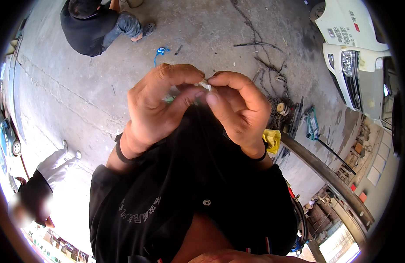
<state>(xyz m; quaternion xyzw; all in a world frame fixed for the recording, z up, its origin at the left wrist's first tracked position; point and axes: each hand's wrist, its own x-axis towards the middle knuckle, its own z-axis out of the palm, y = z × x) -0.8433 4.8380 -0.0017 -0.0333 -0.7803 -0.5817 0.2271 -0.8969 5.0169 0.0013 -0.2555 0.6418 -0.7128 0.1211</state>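
Both of my hands are raised in front of my chest, with their fingertips brought together. Between them is a small pale, whitish piece (206, 84), too small and too covered by fingers to name. My left hand (160, 105) pinches it from the left with thumb and forefinger. From the right, my right hand (239, 107) pinches it in the same way. A bit of something greenish shows behind the left fingers, mostly hidden.
A person in dark clothes (90, 28) crouches at the upper left; another (40, 188) stands at the lower left. White vehicle fronts (364, 74) fill the right. Dark cables or chains (268, 65), a yellow bag (271, 140), a blue-green jack-like tool (313, 123) and a metal beam (325, 168) lie nearby.
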